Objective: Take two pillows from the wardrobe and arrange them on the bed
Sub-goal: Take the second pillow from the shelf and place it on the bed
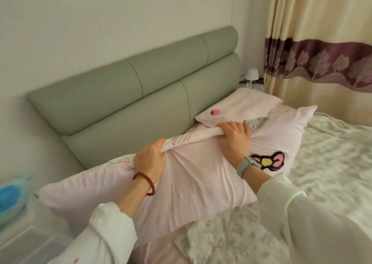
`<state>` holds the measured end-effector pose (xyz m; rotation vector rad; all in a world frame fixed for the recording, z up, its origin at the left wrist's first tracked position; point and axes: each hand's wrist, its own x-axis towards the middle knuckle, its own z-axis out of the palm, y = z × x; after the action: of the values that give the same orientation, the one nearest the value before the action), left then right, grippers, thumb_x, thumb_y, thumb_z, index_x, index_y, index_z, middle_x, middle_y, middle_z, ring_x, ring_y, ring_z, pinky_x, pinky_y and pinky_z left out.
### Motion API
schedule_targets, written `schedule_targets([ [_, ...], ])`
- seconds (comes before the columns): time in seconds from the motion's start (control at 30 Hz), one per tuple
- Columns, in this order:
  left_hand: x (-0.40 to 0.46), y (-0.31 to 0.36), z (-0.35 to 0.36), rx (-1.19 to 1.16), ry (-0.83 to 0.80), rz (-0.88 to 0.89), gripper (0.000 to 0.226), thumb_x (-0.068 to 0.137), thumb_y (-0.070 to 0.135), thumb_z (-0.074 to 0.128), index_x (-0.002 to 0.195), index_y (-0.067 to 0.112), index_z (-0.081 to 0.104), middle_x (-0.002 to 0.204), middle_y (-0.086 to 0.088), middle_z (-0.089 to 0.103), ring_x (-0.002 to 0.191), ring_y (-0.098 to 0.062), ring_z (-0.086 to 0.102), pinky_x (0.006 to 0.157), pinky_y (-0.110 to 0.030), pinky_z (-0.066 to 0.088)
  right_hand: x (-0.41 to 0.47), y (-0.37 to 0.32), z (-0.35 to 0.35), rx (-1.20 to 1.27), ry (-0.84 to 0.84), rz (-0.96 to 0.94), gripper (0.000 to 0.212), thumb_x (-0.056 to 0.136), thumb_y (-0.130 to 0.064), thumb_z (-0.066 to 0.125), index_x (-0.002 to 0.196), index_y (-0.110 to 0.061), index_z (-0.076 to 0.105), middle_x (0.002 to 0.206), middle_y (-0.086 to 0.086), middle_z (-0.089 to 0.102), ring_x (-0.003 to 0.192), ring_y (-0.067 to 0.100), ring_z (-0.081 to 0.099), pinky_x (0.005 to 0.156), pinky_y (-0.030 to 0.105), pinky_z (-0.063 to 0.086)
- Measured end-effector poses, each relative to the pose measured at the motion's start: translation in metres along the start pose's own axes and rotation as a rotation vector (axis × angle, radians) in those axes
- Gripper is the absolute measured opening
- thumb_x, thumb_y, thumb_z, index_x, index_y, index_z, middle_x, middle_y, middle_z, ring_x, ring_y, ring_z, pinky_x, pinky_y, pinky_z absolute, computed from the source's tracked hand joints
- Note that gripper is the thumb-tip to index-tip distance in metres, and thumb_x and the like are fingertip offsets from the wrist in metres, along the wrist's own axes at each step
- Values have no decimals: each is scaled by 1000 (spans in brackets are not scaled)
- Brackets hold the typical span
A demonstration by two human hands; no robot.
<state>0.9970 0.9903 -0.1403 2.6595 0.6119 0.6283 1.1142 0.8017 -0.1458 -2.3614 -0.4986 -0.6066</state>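
Note:
A large pale pink pillow (193, 185) with a pink and black bow patch lies across the near head end of the bed (332, 163). Its far edge is bunched up. My left hand (150, 159) grips that edge on the left, and my right hand (234, 139) grips it further right. A second pink pillow (241, 109) with a small strawberry patch lies flat against the grey-green headboard (128, 94), at the far corner. The near pillow's right corner overlaps its front edge.
The bed carries a pale lacy cover. A patterned cream and purple curtain (322, 42) hangs at the right. A small white lamp (252, 76) stands behind the far pillow. A blue soft item (10, 199) rests on a white unit at the left.

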Motion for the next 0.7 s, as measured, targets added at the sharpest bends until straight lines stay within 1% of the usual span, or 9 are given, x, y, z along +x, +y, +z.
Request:
schedule_targets([
  [0.07,31,-22,24,-114,-66,-65,32,84,8,45,103,26,62,91,-9,70,82,-36,60,60,-33,42,17,-3,27,-52,-13,16,35,80,2,45,104,-13,65,104,8,67,111,29,50,114,43,0],
  [0.13,63,-52,50,-213,-136,-135,27,85,10,45,99,24,64,88,-9,70,79,-35,60,62,-36,48,39,-11,61,-74,-46,-3,33,81,2,45,104,-12,65,105,8,68,116,28,49,114,45,-2],
  [0.2,95,-87,79,-294,-223,-193,22,88,13,46,96,19,66,85,-11,70,78,-35,61,66,-40,52,61,-18,103,-90,-101,3,31,83,2,46,105,-12,65,109,6,67,121,26,46,114,51,1],
  [0.27,124,-122,111,-306,-314,-224,22,90,15,47,103,15,64,95,-17,69,88,-37,61,74,-43,52,74,-20,148,-96,-173,80,36,85,1,44,114,-14,59,121,5,62,128,25,40,114,53,5],
  [0.37,159,-172,161,-152,-480,-174,39,91,20,47,130,17,44,128,-14,55,114,-34,51,95,-48,41,60,-7,215,-128,-351,235,47,87,-3,40,131,-18,42,139,6,45,134,26,28,114,50,12],
  [0.43,170,-200,192,-81,-573,-148,52,91,28,49,139,21,29,142,-9,41,126,-32,40,101,-52,35,33,8,253,-140,-482,347,49,89,-8,40,136,-20,34,145,8,36,135,27,26,112,46,20],
  [0.57,157,-242,246,4,-745,-200,64,89,45,47,142,26,18,153,-9,19,137,-31,19,109,-56,20,-29,31,309,-115,-641,612,51,92,-20,42,140,-19,24,150,11,25,137,30,22,111,46,25],
  [0.63,144,-255,268,61,-816,-225,74,85,53,49,143,26,12,155,-9,9,140,-30,8,110,-56,16,-54,37,326,-88,-639,764,56,92,-29,45,141,-18,19,150,13,20,138,31,18,109,47,25],
  [0.7,127,-261,285,139,-855,-195,89,77,64,51,143,28,3,155,-10,-2,141,-30,-2,109,-59,8,-70,41,339,-34,-591,913,64,90,-35,50,140,-16,17,151,15,16,138,32,15,109,46,23],
])
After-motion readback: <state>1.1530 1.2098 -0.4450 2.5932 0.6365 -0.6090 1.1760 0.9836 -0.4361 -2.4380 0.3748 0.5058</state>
